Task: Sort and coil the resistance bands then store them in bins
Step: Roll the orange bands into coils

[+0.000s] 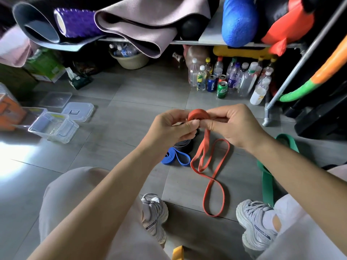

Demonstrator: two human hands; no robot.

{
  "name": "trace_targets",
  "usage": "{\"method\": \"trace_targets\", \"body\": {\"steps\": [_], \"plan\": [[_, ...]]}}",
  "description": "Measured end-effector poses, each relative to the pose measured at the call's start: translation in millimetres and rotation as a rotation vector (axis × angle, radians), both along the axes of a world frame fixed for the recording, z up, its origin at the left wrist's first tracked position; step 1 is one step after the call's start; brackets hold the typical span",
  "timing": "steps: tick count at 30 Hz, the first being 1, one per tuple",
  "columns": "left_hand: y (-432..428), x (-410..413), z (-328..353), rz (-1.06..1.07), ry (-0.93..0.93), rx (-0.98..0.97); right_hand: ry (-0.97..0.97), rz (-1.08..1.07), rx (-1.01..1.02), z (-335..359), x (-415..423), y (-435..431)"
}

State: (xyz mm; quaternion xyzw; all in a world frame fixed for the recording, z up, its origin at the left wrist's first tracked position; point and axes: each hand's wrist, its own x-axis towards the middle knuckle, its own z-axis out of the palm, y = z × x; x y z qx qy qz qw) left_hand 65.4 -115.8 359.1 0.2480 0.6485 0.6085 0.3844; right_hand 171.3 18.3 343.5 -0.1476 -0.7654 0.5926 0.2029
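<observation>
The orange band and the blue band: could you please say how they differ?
The orange band is pinched by the left hand and right hand; the blue band lies untouched on the floor. The orange band is partly coiled, its tail looping loose; the blue band is folded flat. Both are loop bands outside the bins.

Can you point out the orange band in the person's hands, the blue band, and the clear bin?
orange resistance band (199, 114): head view, on its rolled-up coil.
blue resistance band (171, 156): head view, on its folded strap.
clear plastic bin (62, 133): head view, on its near wall.
</observation>
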Motion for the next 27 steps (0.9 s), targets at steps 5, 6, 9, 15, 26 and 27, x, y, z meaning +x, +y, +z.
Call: {"method": "trace_targets", "body": {"steps": [5, 6, 9, 15, 26, 27], "plan": [[-3.6, -1.9, -4.2, -0.123, 0.893, -0.263, -0.199, 0.09, 0.54, -4.4, 2.1, -1.4], [-4.0, -0.3, -4.4, -0.147, 0.938, -0.248, -0.201, 0.11, 0.574, -5.1, 2.3, -2.9], [-3.2, -1.6, -5.4, -0.082, 0.909, -0.215, -0.185, 0.051, 0.495, -3.4, 1.3, -2.7], [-1.4, -6.7, -7.1, 0.021, 0.552, -0.075, -0.23, 0.062, 0.287, 2.2, -3.2, 4.2], [13.5, -12.7, -16.6, 0.005, -0.107, 0.181, -0.12, 0.031, -0.121, -12.7, -0.7, 13.8], [15.9, -13.4, -15.7, 0.001, -0.107, 0.18, -0.108, 0.016, -0.13, -13.2, -1.3, 15.2]]}}
